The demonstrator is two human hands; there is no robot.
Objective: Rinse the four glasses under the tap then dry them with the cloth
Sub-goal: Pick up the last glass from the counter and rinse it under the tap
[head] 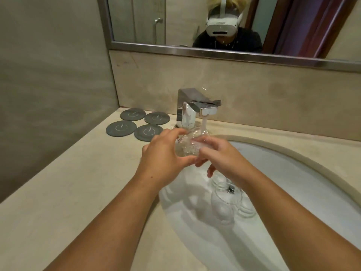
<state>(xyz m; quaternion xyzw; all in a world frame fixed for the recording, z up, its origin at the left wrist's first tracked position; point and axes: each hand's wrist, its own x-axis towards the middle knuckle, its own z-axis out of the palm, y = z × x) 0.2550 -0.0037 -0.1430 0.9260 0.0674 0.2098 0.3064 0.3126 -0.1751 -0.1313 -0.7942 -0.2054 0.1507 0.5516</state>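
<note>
- Chrome tap (195, 108) pours a stream of water (204, 124) onto the glass (187, 145), which we hold just under the spout, over the far left edge of the sink (293, 173)
- our left hand (166, 151) curls round the glass from the left; thumb below, fingers over the top
- our right hand (220, 155) grips it from the right; its upper fingers lie on the glass, blurred by water; two lower fingers hang curled beneath
- other glasses (222, 204) lie in the white sink under our right wrist; we cannot count them for certain
- four grey coasters (134, 124) lie close together on the beige bench (78, 182), left of the tap
- a mirror (195, 22) hangs above
</note>
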